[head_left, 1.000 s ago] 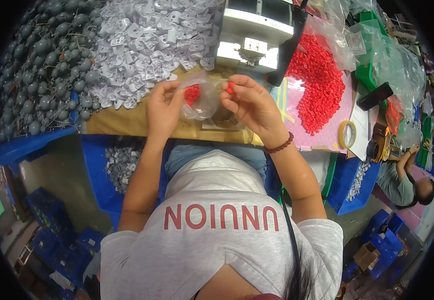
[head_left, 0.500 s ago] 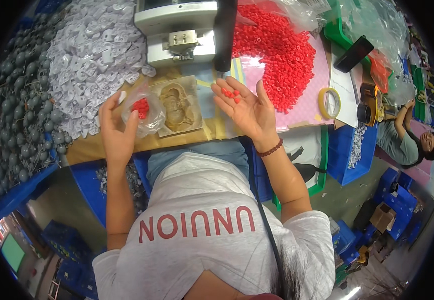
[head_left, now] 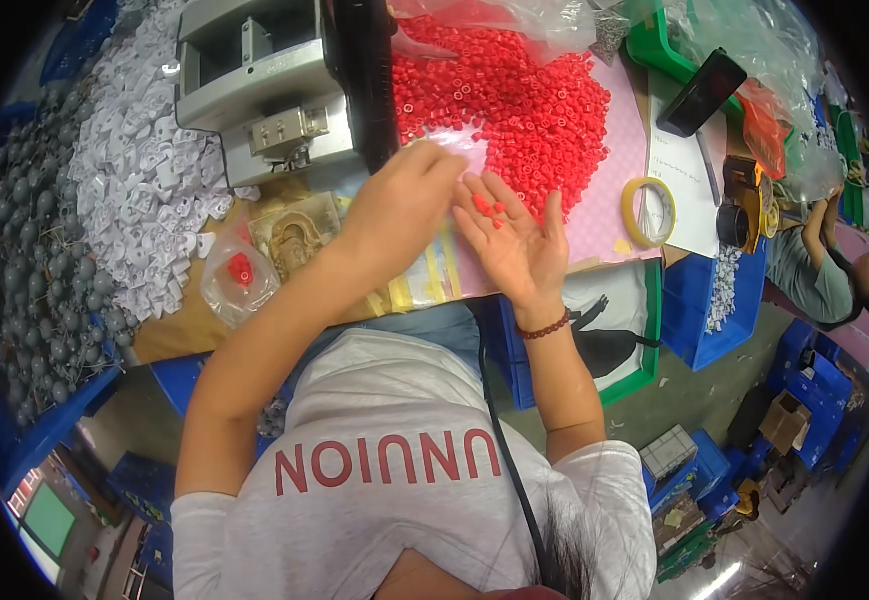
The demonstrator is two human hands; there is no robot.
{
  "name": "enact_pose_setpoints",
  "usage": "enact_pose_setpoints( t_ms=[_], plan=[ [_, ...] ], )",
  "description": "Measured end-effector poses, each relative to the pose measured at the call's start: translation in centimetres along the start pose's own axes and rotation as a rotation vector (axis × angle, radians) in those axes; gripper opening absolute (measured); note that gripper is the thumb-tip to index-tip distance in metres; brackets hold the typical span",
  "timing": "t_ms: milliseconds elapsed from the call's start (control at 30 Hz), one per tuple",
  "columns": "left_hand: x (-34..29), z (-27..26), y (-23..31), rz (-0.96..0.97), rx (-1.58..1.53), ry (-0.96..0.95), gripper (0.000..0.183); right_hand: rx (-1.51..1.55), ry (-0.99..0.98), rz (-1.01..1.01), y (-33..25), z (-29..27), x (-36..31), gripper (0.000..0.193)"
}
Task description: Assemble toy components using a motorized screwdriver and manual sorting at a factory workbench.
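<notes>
My right hand is turned palm up with its fingers stretched out, and it holds a few small red plastic parts near the base of the fingers. My left hand reaches across to it, its fingers bent and drawn together just beside the right fingertips. Whatever the left fingers may pinch is hidden. A clear plastic bag with some red plastic parts inside lies on the table's left part. Behind both hands spreads a large pile of red plastic parts.
A grey machine stands behind a tan mould-like block. White plastic parts are heaped at left, beside grey round parts. Yellow tape, a black phone and a blue bin are at right. Another person sits far right.
My left hand has let go of the plastic bag and moved right, up to my right hand. The bag now lies on the table. My right hand still carries red parts.
</notes>
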State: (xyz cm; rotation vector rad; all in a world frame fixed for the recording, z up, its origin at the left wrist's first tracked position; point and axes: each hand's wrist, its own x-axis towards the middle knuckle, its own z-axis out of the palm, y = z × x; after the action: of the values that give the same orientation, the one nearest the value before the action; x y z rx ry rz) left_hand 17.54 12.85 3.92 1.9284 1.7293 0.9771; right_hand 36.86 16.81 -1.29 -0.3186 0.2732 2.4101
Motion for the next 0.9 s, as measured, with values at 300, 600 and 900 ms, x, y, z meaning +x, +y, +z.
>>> enact_pose_setpoints(
  t_ms=[300, 600, 900],
  plan=[
    [6.3, 8.0, -4.1, -0.049, 0.172, -0.085, 0.016, 0.005, 0.031, -0.145, -2.9, 1.2, -0.9, 0.086],
    [6.0, 6.3, -4.0, -0.144, 0.001, 0.044, 0.021, 0.016, -0.019, -0.111, -3.4, 1.5, -0.3, 0.087],
    [2.5, 4.5, 0.0, -0.388, -0.709, 0.078, 0.017, -0.084, -0.028, -0.120, -3.1, 1.9, 0.2, 0.088]
  ],
)
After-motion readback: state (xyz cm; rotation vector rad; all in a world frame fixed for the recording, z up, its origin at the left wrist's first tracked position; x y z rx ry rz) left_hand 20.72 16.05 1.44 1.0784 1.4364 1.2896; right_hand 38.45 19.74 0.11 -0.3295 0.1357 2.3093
